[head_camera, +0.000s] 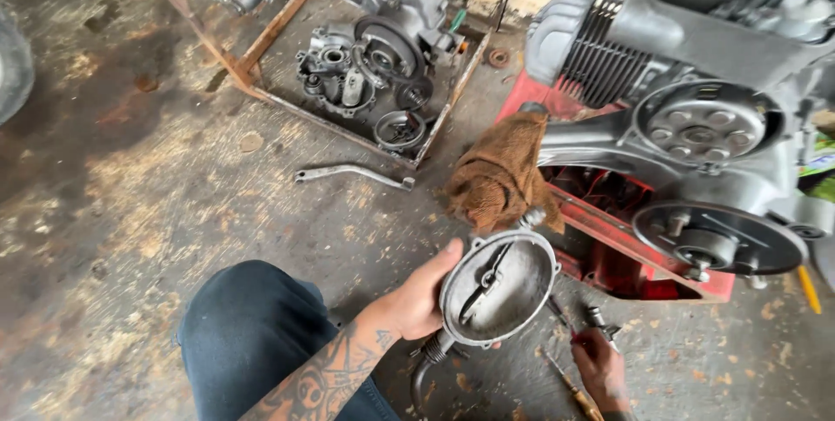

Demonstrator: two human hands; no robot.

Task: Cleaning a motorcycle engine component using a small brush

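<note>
1. Your left hand (417, 299) is wrapped around the rim of a round grey metal engine cover (497, 289); the thumb lies over its upper left edge, the fingers are hidden behind it, so the grasp is firm and closed on the cover.
2. You hold the cover clear of the floor, its hollow inner face turned up towards you; a small lever and a rod show inside it; a ribbed black boot and a curved cable (426, 364) hang from its lower left edge.
3. Your right hand (600, 369) is low and to the right of the cover, curled around a small metal tool (596, 317); how tight the fingers are, you cannot tell from here.
4. A screwdriver with a yellowish handle (576, 390) lies on the floor just beside that hand.
5. A brown rag (500, 177) is draped just above the cover, over the end of a grey scooter engine (696, 116) that rests on a red stand (609, 247).
6. Your knee in dark trousers (252, 334) is to the left of the cover.
7. Further off, a bent metal bar (352, 174) lies on the stained concrete floor (130, 212); beyond it a rusty frame (261, 47) holds another engine in pieces (365, 64).
</note>
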